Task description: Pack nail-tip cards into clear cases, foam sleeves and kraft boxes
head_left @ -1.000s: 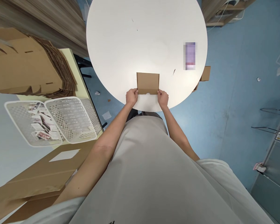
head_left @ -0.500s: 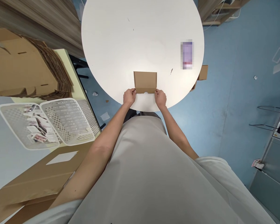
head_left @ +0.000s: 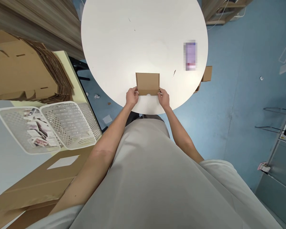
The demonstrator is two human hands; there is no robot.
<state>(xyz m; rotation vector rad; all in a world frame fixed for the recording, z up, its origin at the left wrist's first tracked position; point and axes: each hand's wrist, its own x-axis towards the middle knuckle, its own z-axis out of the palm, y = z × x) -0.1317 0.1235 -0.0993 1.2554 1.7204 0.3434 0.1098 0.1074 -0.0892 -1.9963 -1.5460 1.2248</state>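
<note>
A small brown cardboard box (head_left: 147, 83) lies closed on the round white table (head_left: 124, 41), near its front edge. My left hand (head_left: 132, 97) pinches the box's near left corner with its fingers closed. My right hand (head_left: 164, 97) grips the near right corner the same way. A small notch shows in the middle of the box's near edge.
A blurred purple object (head_left: 190, 55) lies at the table's right. A stack of flat cardboard blanks (head_left: 26, 70) and two white perforated baskets (head_left: 50, 125) sit on a side table at left. A large carton (head_left: 35, 181) is below them. A small brown box (head_left: 207, 73) is on the blue floor.
Both hands stay on the box's near corners. The view has drifted slightly, and the box sits a little farther up the table from my body.
</note>
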